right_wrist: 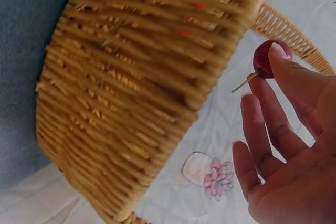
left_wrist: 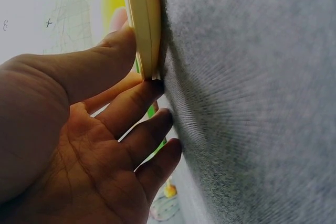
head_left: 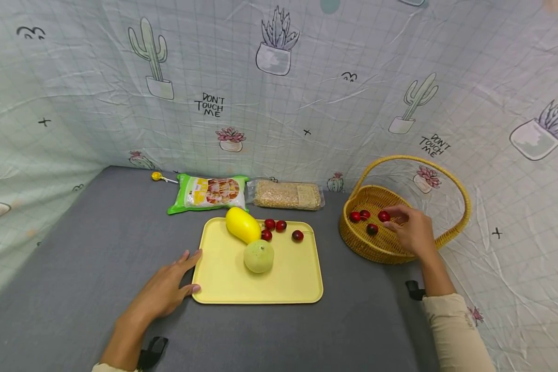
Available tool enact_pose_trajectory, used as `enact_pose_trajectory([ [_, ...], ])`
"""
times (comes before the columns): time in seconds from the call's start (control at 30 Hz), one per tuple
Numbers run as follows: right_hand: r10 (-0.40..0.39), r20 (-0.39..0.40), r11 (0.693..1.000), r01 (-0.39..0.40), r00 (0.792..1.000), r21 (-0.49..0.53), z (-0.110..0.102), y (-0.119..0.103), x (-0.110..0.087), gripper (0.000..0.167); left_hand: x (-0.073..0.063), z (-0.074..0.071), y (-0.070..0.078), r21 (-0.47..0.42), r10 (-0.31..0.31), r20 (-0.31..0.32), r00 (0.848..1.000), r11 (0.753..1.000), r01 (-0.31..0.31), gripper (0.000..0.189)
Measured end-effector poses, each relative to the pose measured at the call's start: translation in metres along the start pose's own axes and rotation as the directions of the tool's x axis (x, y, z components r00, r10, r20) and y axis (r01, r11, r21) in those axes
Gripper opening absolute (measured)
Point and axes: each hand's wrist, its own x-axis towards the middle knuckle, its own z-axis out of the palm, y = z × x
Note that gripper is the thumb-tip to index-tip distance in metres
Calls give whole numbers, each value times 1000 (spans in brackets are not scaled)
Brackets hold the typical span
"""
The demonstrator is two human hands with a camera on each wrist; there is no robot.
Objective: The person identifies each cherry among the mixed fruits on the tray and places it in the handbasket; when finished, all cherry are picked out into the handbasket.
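My right hand (head_left: 414, 230) pinches a dark red cherry (right_wrist: 268, 59) between thumb and fingertips, its short stem (right_wrist: 244, 82) pointing away from the palm. In the head view that hand is over the wicker basket (head_left: 376, 253), where 3 other cherries (head_left: 372, 229) show. At the left, my left hand (head_left: 165, 287) touches the edge of the yellow tray (head_left: 256, 298) with its thumb and fingers spread along the rim. On the tray lie a yellow mango-shaped fruit (head_left: 243, 225), a round pale green fruit (head_left: 259, 256) and several cherries (head_left: 297, 235).
Behind the tray lie a green-and-white food packet (head_left: 209, 191) and a clear bag of grain (head_left: 287, 195). A yellow lollipop (head_left: 156, 176) is at the far left. The basket's tall handle (head_left: 465, 196) arches over its right side, close to the patterned cloth backdrop (head_left: 279, 108).
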Motion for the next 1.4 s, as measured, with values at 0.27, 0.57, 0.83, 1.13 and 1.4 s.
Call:
enact_pose_trajectory([
  [0.27,23,41,1000,-23,999,-16,5,16,6,30,0,1,0,-5,-20,14,1000,1000,21,88],
  [0.57,42,97,999,-39,994,-29,16,27,16,30,0,1,1,-5,-32,23,999,999,32,89],
  [0.83,59,143,996,-49,988,-71,24,34,26,32,-1,4,-1,-7,-12,2,1000,1000,12,89],
  [1.13,57,165,991,-36,985,-128,35,41,34,29,0,5,-1,-4,-18,1,1000,1000,18,89],
  [1.4,61,157,990,-39,986,-136,43,49,37,30,0,5,1,6,-11,-6,1000,1000,11,88],
])
